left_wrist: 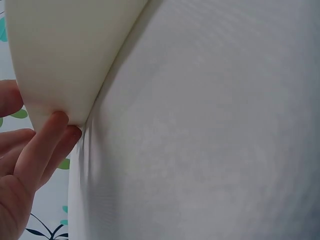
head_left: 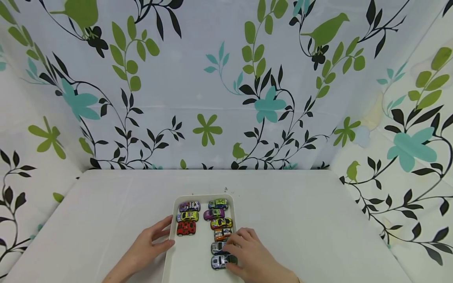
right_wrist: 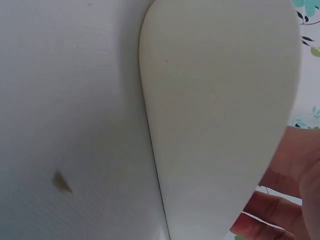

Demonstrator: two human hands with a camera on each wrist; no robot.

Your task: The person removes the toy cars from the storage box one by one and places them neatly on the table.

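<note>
In my head view, the right hand [head_left: 255, 253] has its fingers curled, forefinger and thumb pinching the right end of the silver car [head_left: 219, 262]; the thumb is at the car's near side. The left hand [head_left: 146, 245] has fingers and thumb spread, their tips against the left wall of the tray [head_left: 191, 259]. My left wrist view shows fingertips touching that wall's outer face. In my right wrist view, the tray's outer wall stands before the right hand's partly visible fingers and hides the silver car.

Just beyond the right thumb and forefinger lies the grey car [head_left: 216, 247], its right end covered by a fingertip. Farther from these fingers, in the same column, I find the orange car [head_left: 222, 234], the yellow car [head_left: 221, 223], the magenta car [head_left: 214, 214], set slightly left, and the green car [head_left: 218, 204].

To the right of the left fingertips, inside the wall, a second column holds the red car [head_left: 186, 228] nearest, then the lime car [head_left: 187, 216] and the violet car [head_left: 190, 206].

Outward from both hands extends the white bench [head_left: 301, 220]. Well beyond the fingers hangs a cloth [head_left: 177, 78] patterned with leaves, flowers and birds.
</note>
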